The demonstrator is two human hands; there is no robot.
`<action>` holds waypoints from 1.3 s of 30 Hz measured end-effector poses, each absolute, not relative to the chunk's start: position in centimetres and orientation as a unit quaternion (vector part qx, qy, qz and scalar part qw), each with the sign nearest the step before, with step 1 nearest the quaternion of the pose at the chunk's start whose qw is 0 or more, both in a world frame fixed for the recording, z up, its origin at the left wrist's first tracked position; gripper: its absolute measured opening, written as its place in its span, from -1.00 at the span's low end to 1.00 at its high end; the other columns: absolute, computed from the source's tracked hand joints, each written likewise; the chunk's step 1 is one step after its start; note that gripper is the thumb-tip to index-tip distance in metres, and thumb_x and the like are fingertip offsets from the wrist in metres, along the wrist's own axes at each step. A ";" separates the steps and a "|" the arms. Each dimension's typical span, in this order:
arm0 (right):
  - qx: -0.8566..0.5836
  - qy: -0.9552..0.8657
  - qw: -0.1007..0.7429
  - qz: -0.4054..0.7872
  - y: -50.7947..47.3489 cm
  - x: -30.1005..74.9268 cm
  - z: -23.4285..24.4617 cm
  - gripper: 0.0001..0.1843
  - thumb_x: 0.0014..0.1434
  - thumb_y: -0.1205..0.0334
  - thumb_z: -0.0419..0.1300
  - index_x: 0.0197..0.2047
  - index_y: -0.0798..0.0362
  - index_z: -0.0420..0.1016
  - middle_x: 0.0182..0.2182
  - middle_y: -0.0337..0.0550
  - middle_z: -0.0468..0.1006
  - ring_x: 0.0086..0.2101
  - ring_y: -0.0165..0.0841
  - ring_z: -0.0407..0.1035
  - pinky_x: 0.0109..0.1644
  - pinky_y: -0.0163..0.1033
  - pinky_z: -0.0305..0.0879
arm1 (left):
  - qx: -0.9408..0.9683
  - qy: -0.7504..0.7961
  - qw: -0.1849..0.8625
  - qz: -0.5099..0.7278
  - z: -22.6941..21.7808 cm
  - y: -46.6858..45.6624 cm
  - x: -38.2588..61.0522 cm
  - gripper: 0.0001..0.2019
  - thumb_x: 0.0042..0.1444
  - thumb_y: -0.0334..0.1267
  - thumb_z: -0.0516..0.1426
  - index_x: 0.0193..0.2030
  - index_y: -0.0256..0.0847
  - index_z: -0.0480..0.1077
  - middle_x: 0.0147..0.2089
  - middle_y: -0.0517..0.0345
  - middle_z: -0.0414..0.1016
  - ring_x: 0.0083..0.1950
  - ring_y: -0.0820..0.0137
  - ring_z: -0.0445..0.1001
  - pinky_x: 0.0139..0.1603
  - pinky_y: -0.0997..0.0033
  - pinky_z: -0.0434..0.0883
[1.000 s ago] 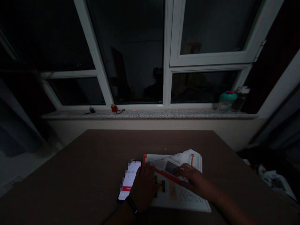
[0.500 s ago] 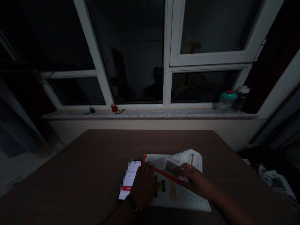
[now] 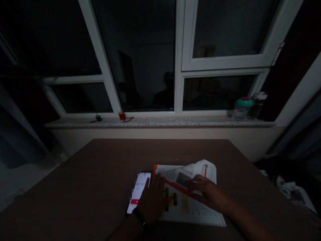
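A printed booklet (image 3: 198,211) with red edging lies on the table, and one page (image 3: 209,167) is lifted and folded across its upper part. My left hand (image 3: 154,199) rests spread over the booklet's left side, fingers stretched out; a dark band circles that wrist. On the folded page is my right hand (image 3: 207,192), its fingers curled with the page's red edge between thumb and fingers. A lit phone (image 3: 139,190) lies left of the booklet, showing a timer-like screen with a red button. My left hand covers part of its right side.
The dark brown table (image 3: 100,174) reaches to a wall under a granite windowsill (image 3: 160,122). On the sill stand a green-lidded bottle (image 3: 242,108), a second bottle (image 3: 258,105) and a small red object (image 3: 122,115). Papers (image 3: 293,190) lie beyond the table's right edge.
My left hand has shifted very slightly to the left. The booklet, the folded page and my right hand look almost the same as before.
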State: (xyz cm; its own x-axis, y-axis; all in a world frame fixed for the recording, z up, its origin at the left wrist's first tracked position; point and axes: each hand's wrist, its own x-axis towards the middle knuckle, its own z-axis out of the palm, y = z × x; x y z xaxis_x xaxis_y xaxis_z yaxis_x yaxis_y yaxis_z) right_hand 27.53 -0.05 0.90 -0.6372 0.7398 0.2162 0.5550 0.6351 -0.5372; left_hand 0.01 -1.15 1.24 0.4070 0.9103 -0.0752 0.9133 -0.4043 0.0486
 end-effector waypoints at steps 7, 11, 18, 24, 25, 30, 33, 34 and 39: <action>-0.361 -0.876 0.225 0.228 0.1 27.6 0.8 -0.84 0.27 0.24 0.16 -0.10 -0.02 0.52 -0.02 -0.04 0.51 0.00 -0.20 0.35 0.07 -0.08 0.32 | 0.834 0.549 0.038 -0.040 2.2 -1.4 0.4 -0.37 0.25 -0.13 0.12 0.40 -0.31 0.10 0.44 -0.18 -0.07 0.45 0.06 -0.11 0.37 -0.15 -0.06; -0.363 -0.875 0.222 0.231 0.0 27.6 0.9 -0.84 0.28 0.24 0.16 -0.10 -0.02 0.52 -0.01 -0.03 0.51 0.00 -0.20 0.35 0.07 -0.08 0.33 | 0.837 0.545 0.045 -0.025 2.3 -1.5 0.4 -0.37 0.25 -0.12 0.12 0.39 -0.34 0.11 0.43 -0.21 -0.04 0.45 0.04 -0.11 0.37 -0.17 -0.06; -0.363 -0.878 0.224 0.219 0.0 27.6 0.5 -0.85 0.29 0.23 0.15 -0.11 -0.04 0.52 -0.01 -0.05 0.51 0.00 -0.20 0.35 0.07 -0.08 0.32 | 0.839 0.543 0.042 0.000 1.6 -1.4 0.1 -0.38 0.25 -0.13 0.12 0.39 -0.31 0.12 0.43 -0.20 0.01 0.44 0.02 -0.08 0.37 -0.16 -0.06; -0.363 -0.876 0.225 0.222 0.1 27.7 0.4 -0.85 0.27 0.24 0.18 -0.10 -0.03 0.52 -0.01 -0.05 0.50 0.01 -0.21 0.35 0.07 -0.11 0.32 | 0.837 0.545 0.048 -0.012 1.7 -1.3 0.1 -0.37 0.24 -0.14 0.11 0.39 -0.35 0.12 0.43 -0.22 -0.02 0.44 0.03 -0.08 0.37 -0.17 -0.06; -0.363 -0.877 0.224 0.222 0.2 27.7 0.4 -0.86 0.27 0.23 0.18 -0.11 -0.03 0.53 -0.01 -0.05 0.51 0.00 -0.21 0.35 0.06 -0.11 0.32 | 0.837 0.544 0.049 -0.012 1.7 -1.3 0.1 -0.37 0.24 -0.14 0.11 0.38 -0.35 0.12 0.43 -0.22 -0.02 0.44 0.03 -0.08 0.37 -0.17 -0.06; -0.361 -0.875 0.227 0.229 0.2 27.7 0.4 -0.85 0.28 0.22 0.18 -0.11 -0.04 0.54 0.00 -0.05 0.51 -0.01 -0.21 0.36 0.05 -0.10 0.33 | 0.840 0.541 0.039 0.001 1.3 -1.3 -0.1 -0.38 0.24 -0.14 0.11 0.39 -0.31 0.12 0.44 -0.19 -0.03 0.45 0.04 -0.11 0.37 -0.16 -0.06; -0.361 -0.876 0.225 0.229 0.2 27.7 0.4 -0.85 0.27 0.22 0.19 -0.10 -0.04 0.54 0.01 -0.05 0.52 0.00 -0.20 0.36 0.06 -0.08 0.33 | 0.842 0.539 0.040 0.001 0.8 -1.2 -0.2 -0.37 0.25 -0.12 0.09 0.39 -0.34 0.10 0.44 -0.20 -0.06 0.45 0.05 -0.13 0.37 -0.16 -0.08; -0.361 -0.876 0.223 0.229 0.2 27.7 0.4 -0.85 0.27 0.22 0.19 -0.10 -0.04 0.54 0.01 -0.05 0.52 0.00 -0.19 0.36 0.06 -0.07 0.33 | 0.842 0.537 0.042 0.002 0.7 -1.1 -0.3 -0.37 0.26 -0.11 0.09 0.40 -0.34 0.09 0.44 -0.20 -0.06 0.45 0.05 -0.13 0.38 -0.16 -0.08; -0.368 -0.872 0.221 0.234 0.3 27.8 0.3 -0.85 0.25 0.24 0.21 -0.11 -0.05 0.55 0.02 -0.05 0.51 0.02 -0.20 0.35 0.08 -0.08 0.32 | 0.838 0.544 0.049 -0.001 1.1 -1.1 -0.1 -0.39 0.25 -0.11 0.10 0.37 -0.35 0.13 0.43 -0.21 -0.02 0.45 0.04 -0.08 0.37 -0.17 -0.07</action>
